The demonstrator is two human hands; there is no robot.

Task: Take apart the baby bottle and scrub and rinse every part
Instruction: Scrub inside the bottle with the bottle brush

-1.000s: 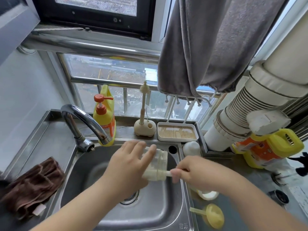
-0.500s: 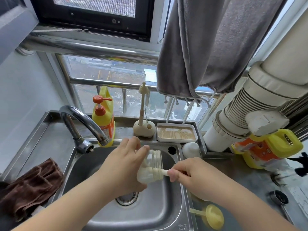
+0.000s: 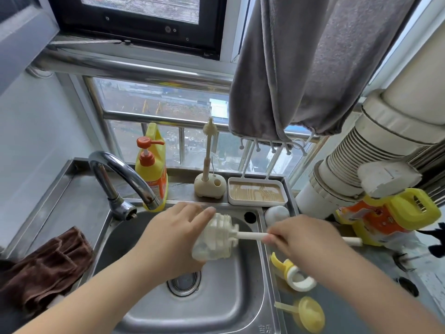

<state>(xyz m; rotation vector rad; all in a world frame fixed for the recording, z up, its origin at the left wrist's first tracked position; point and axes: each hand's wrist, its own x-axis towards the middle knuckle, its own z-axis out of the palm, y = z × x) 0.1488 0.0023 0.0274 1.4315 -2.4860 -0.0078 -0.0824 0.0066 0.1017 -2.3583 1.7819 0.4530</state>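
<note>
Fingers (image 3: 203, 213) of left hand (image 3: 168, 239) hide bottle (image 3: 214, 239) side.

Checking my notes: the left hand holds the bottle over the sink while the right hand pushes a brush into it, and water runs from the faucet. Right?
Not quite. The head view shows no water coming from the faucet. The rest stands: left hand, bottle, sink, right hand, brush.

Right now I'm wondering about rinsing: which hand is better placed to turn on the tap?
Probably the left. The left hand holds the bottle over the sink, just below the faucet. The right hand grips the brush handle, farther away.
</note>
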